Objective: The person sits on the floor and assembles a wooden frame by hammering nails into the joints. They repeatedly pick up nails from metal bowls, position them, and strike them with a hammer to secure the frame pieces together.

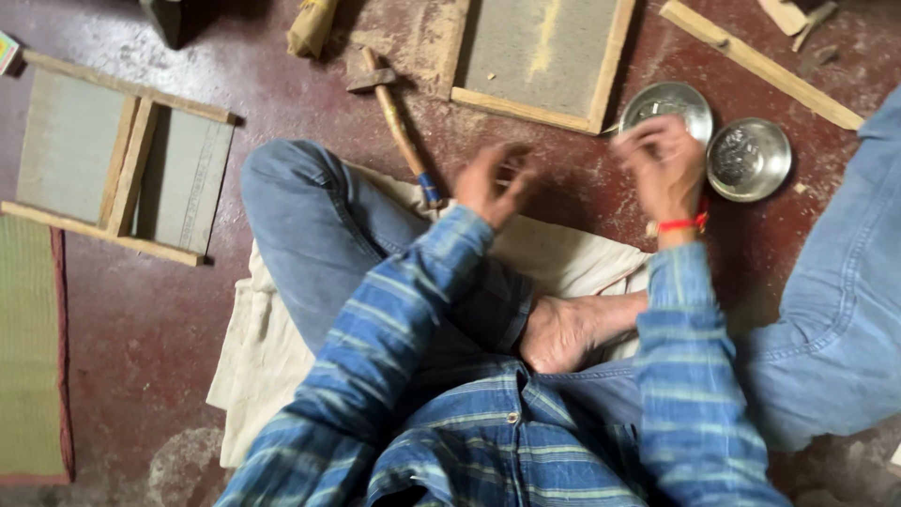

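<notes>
Floor (141, 319): dark red, worn, dusty patches; person sits cross-legged on a cream cloth (263, 347).
Left hand (493, 183): blurred, fingers curled, raised just beside the hammer's blue-taped handle end; grip contents: cannot tell.
Right hand (662, 164): blurred, fingers bent over rim of near steel bowl (668, 101); whether it holds anything: cannot tell.
Second steel bowl (748, 158): round, shiny, just right of that hand.
Hammer (394, 113): wooden handle, lying on floor.
Frames: grey panel in pale wood frame (544, 56) top centre; double-panel frame (117, 160) left.
Mat (28, 347): green woven, red edge, far left.
</notes>
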